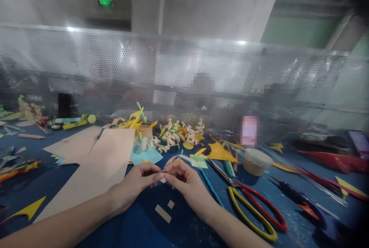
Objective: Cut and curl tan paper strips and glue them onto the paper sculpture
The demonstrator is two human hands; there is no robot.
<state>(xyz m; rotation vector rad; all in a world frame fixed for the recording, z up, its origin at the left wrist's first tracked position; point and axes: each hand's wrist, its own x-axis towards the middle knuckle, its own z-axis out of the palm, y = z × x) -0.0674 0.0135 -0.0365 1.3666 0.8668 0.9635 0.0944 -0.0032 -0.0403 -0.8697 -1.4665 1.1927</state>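
Observation:
My left hand [131,186] and my right hand [187,182] meet fingertip to fingertip above the blue table. Both are closed in a pinch on a small pale paper piece [163,180], mostly covered by my fingers. A thin, curved pale paper strip [186,158] shows just behind my right fingers; I cannot tell whether it joins the held piece. Below my hands lie a small paper rectangle [163,214] and a smaller paper square [171,204]. Scissors [253,209] with one red and one yellow handle rest right of my right hand.
Large pale paper sheets [112,152] lie at the left. Behind my hands are curled paper strips [175,134] and orange paper [220,151]. A round tub [257,161] and a blue-handled tool [305,202] are at the right. A perforated metal screen [115,71] borders the table's back.

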